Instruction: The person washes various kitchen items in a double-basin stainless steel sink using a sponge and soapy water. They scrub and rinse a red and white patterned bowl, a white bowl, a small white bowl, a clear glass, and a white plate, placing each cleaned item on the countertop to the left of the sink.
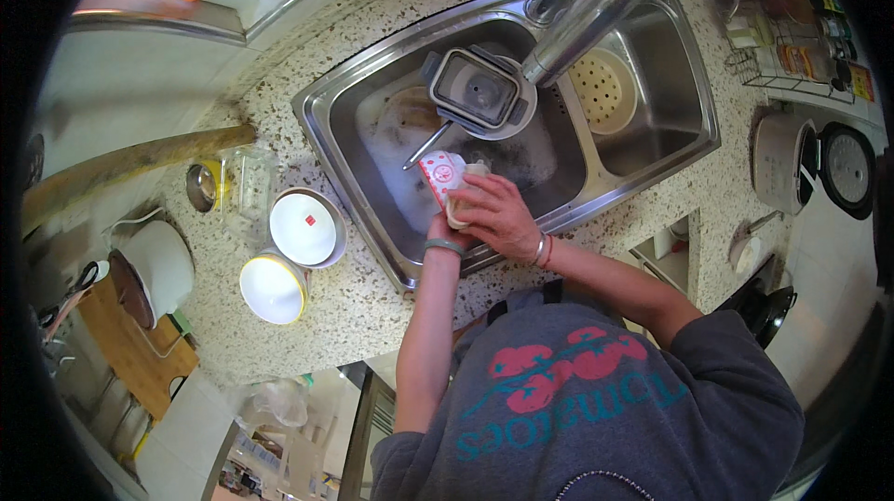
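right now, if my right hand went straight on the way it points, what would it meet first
Most likely the white dish with red dots, right by the fingertips of your right hand; exact contact and depth are hard to judge.

Soft light (strong fisheye curvature)

Over the left basin [566, 152] of the sink [315, 115] is a bowl [440, 173]; in that basin, a container [477, 89]; in the right basin [663, 63], a colander [610, 102]. On the surface [223, 333], bowls [272, 289] stand left of the sink.
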`<state>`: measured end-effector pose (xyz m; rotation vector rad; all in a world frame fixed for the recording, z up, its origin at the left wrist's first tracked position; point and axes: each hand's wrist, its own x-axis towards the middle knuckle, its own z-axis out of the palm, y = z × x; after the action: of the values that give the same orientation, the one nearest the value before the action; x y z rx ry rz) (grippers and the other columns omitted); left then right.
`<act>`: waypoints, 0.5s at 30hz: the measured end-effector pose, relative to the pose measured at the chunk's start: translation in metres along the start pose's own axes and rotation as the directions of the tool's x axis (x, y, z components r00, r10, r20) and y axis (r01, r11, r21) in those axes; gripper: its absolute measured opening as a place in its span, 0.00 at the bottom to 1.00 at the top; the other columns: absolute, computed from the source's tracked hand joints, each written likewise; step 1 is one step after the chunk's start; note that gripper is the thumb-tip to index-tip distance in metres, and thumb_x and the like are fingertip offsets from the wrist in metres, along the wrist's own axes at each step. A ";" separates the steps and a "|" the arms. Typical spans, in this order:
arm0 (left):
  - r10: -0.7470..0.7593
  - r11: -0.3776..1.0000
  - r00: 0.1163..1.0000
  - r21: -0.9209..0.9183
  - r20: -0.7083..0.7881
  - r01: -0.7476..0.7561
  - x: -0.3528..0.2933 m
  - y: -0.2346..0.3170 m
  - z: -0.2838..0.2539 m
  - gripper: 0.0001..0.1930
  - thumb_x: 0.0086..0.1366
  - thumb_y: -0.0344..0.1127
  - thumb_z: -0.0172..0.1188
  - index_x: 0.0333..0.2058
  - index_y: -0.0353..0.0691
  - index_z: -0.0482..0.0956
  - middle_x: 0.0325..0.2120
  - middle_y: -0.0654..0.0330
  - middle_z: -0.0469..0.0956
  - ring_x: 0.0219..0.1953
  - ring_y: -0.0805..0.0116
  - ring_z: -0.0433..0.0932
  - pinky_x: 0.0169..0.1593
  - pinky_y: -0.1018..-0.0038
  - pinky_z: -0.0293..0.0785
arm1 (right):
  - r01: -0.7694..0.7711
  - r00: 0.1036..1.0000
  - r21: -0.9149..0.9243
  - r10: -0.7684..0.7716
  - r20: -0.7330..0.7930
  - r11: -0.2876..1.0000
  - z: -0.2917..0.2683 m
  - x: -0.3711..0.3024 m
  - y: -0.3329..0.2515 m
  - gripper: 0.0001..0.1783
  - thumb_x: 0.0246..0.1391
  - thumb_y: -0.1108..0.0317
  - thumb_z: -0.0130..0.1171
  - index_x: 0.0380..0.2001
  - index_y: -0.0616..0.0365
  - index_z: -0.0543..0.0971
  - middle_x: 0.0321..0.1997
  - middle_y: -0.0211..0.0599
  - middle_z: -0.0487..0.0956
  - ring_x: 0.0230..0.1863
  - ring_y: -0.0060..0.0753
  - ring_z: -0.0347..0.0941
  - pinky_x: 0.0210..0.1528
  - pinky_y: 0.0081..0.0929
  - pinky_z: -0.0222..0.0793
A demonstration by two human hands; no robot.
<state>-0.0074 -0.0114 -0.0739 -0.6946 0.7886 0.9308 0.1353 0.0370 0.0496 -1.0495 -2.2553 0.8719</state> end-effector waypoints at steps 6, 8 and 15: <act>-0.006 0.996 0.966 -0.080 0.260 0.028 -0.027 -0.014 0.025 0.22 0.67 0.47 0.39 0.57 0.46 0.62 0.54 0.57 0.66 0.56 0.61 0.65 0.60 0.65 0.60 | 0.260 0.965 -0.130 -0.260 0.019 0.957 0.011 0.013 0.010 0.15 0.46 0.57 0.57 0.41 0.40 0.73 0.60 0.22 0.66 0.64 0.32 0.57 0.66 0.41 0.44; -0.012 0.994 0.944 -0.099 0.329 0.047 -0.036 -0.015 0.035 0.23 0.67 0.47 0.40 0.57 0.46 0.62 0.55 0.58 0.65 0.57 0.62 0.64 0.60 0.65 0.59 | 0.292 0.954 -0.132 -0.298 -0.032 0.947 0.011 0.019 0.006 0.15 0.46 0.58 0.57 0.40 0.40 0.73 0.60 0.22 0.67 0.64 0.33 0.57 0.65 0.41 0.45; -0.023 0.972 0.874 -0.194 0.485 0.133 -0.058 -0.024 0.052 0.23 0.67 0.48 0.41 0.58 0.47 0.60 0.56 0.61 0.63 0.59 0.65 0.61 0.63 0.66 0.54 | 0.282 0.948 -0.111 -0.295 -0.124 0.953 -0.003 0.045 -0.017 0.14 0.45 0.60 0.60 0.37 0.46 0.75 0.52 0.25 0.73 0.58 0.33 0.64 0.61 0.41 0.54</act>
<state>0.0072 -0.0052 0.0058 -0.6440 0.2125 1.0704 0.1027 0.0652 0.0713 -0.7644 -2.2722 0.5593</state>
